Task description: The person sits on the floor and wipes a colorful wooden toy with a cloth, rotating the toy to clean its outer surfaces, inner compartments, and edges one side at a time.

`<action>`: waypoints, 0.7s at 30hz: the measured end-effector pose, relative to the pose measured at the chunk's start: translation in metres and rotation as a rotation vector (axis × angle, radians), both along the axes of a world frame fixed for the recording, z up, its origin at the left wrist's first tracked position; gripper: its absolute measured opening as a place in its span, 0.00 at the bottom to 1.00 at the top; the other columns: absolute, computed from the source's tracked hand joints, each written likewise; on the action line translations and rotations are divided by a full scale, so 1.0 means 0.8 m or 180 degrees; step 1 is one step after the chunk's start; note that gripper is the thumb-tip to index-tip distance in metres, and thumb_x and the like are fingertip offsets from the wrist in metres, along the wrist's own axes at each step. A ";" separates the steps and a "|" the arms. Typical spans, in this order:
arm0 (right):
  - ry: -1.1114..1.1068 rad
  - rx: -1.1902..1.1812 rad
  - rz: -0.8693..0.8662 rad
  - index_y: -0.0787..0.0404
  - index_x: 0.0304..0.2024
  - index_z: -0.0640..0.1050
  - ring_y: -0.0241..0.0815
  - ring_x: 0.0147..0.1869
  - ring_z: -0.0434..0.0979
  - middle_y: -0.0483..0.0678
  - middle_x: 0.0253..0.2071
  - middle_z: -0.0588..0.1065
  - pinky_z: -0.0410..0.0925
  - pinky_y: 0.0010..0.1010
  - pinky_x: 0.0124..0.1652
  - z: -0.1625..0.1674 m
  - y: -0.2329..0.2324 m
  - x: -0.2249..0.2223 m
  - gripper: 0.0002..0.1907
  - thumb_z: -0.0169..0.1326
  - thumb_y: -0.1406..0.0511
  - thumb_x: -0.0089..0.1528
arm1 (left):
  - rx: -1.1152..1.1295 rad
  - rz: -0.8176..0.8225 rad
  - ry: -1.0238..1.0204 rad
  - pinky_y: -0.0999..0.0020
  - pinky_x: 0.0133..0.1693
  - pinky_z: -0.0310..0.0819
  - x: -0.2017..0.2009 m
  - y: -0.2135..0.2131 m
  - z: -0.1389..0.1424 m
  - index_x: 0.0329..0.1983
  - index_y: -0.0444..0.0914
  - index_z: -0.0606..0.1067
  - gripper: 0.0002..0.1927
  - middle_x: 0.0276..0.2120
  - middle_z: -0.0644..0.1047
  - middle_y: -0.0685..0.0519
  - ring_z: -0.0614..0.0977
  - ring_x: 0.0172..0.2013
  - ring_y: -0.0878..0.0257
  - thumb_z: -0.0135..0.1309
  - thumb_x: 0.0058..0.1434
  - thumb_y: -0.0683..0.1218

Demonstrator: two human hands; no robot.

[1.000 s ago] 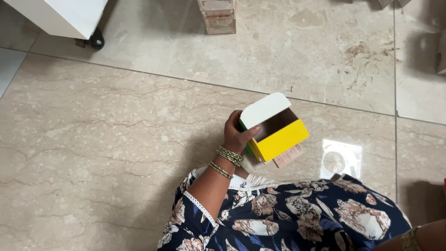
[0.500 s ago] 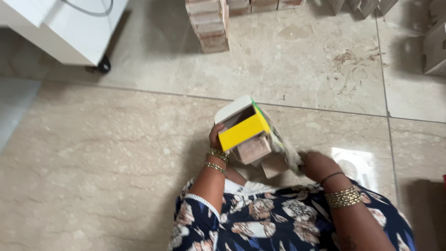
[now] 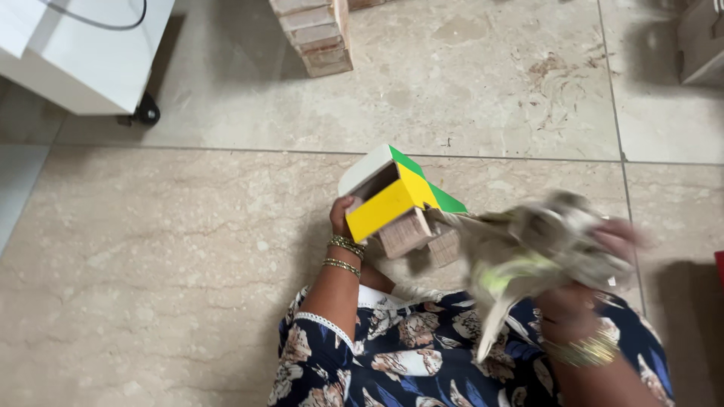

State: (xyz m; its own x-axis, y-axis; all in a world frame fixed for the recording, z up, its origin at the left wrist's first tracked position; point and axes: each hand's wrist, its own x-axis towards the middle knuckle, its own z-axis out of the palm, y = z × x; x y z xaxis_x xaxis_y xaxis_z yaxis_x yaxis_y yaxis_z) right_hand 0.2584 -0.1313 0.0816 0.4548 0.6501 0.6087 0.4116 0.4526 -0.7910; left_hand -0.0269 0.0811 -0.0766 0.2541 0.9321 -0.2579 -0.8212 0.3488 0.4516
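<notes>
My left hand (image 3: 343, 215) grips a small open cardboard box (image 3: 392, 192) that is yellow, green and white, with its brown flaps hanging open underneath. It is held above my lap over the floor. My right hand (image 3: 603, 245) is blurred with motion to the right of the box and grips a crumpled wad of paper (image 3: 528, 252) with a yellow-green patch, which trails back toward the box's open end. Gold bangles sit on both wrists.
I sit on a beige marble tile floor (image 3: 188, 249) in a dark floral garment (image 3: 422, 354). A white wheeled cabinet (image 3: 83, 53) stands at the top left. A stack of brown cartons (image 3: 317, 34) is at the top centre, and another carton (image 3: 701, 41) is at the top right.
The box has been turned and its flaps opened. My right hand came in, took hold of the paper at the box and swept it out to the right.
</notes>
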 end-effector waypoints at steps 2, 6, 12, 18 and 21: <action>-0.0567 -0.2082 0.0633 0.56 0.54 0.77 0.44 0.49 0.80 0.51 0.50 0.78 0.73 0.34 0.50 -0.039 0.046 -0.032 0.12 0.51 0.62 0.70 | -0.0146 0.0156 -0.0033 0.57 0.37 0.80 0.003 0.001 0.008 0.38 0.36 0.73 0.12 0.30 0.77 0.47 0.81 0.31 0.52 0.54 0.60 0.49; -0.2624 -0.3986 0.2236 0.52 0.50 0.81 0.47 0.54 0.79 0.49 0.57 0.75 0.72 0.35 0.52 -0.095 0.055 -0.057 0.18 0.50 0.69 0.59 | -0.0483 0.0259 0.0225 0.56 0.41 0.80 0.011 -0.004 0.034 0.47 0.35 0.74 0.20 0.36 0.78 0.45 0.82 0.35 0.51 0.54 0.55 0.51; -0.0987 -0.2333 0.3486 0.63 0.45 0.78 0.51 0.51 0.77 0.53 0.46 0.76 0.73 0.38 0.50 -0.088 0.035 0.044 0.15 0.56 0.74 0.55 | -0.0408 0.0007 0.0305 0.57 0.44 0.79 0.029 -0.003 0.037 0.52 0.38 0.73 0.23 0.40 0.79 0.47 0.82 0.40 0.52 0.53 0.53 0.50; 0.2758 -0.0395 0.2318 0.66 0.51 0.75 0.52 0.56 0.75 0.56 0.54 0.73 0.71 0.43 0.55 -0.042 0.030 0.107 0.11 0.49 0.71 0.66 | -0.0627 -0.0426 0.0215 0.58 0.42 0.79 0.027 0.007 0.026 0.47 0.34 0.72 0.20 0.36 0.78 0.45 0.81 0.38 0.52 0.50 0.56 0.52; 0.3362 -0.0667 0.2110 0.65 0.56 0.73 0.52 0.59 0.76 0.55 0.56 0.74 0.71 0.44 0.57 -0.032 0.056 0.066 0.14 0.47 0.67 0.69 | -0.0616 -0.0764 0.0310 0.59 0.39 0.78 0.026 0.003 0.026 0.43 0.34 0.74 0.19 0.35 0.80 0.46 0.82 0.36 0.54 0.48 0.57 0.52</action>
State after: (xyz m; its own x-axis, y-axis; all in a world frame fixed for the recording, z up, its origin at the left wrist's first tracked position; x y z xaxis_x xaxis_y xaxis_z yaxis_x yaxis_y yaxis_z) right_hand 0.3116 -0.0862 0.0556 0.2058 0.9786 0.0068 -0.7199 0.1561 -0.6763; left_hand -0.0065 0.0838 -0.0555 0.4261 0.7799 -0.4585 -0.6613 0.6144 0.4304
